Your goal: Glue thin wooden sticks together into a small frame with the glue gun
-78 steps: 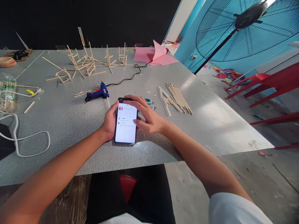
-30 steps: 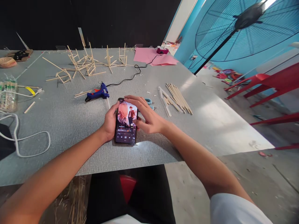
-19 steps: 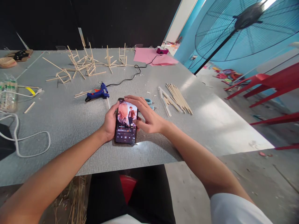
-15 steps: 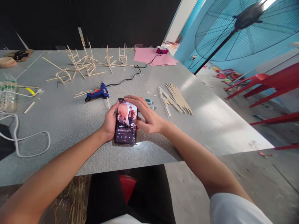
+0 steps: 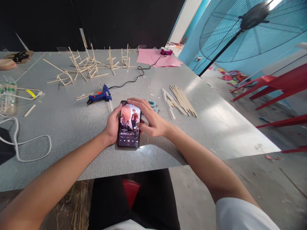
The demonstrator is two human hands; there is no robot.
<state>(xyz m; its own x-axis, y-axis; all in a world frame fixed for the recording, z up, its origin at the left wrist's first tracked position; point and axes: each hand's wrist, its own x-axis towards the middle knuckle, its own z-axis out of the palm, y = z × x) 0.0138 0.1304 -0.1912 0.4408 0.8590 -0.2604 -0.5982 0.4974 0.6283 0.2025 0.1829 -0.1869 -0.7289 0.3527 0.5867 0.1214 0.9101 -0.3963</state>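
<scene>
A smartphone (image 5: 129, 135) with a lit screen is held upright over the near part of the grey table, showing a picture with playback controls below it. My left hand (image 5: 112, 124) grips its left edge, thumb along the side. From the right, my right hand (image 5: 152, 119) wraps the phone's other edge, its fingers arched over the top and its thumb at the screen. Behind my right hand, blue-handled scissors (image 5: 152, 104) show in part. A blue glue gun (image 5: 102, 95) lies just beyond the phone to the left.
Joined stick frames (image 5: 88, 65) stand at the back of the table (image 5: 79, 127). Loose sticks (image 5: 183, 100) lie right, pink paper (image 5: 153, 58) at the far edge. A white cable (image 5: 33, 159) and bagged sticks (image 5: 9, 97) are left. A large fan (image 5: 254, 17) and red chairs (image 5: 283, 84) stand right.
The picture on the phone's screen has changed slightly. Both hands keep the same hold, and the things on the table have not moved.
</scene>
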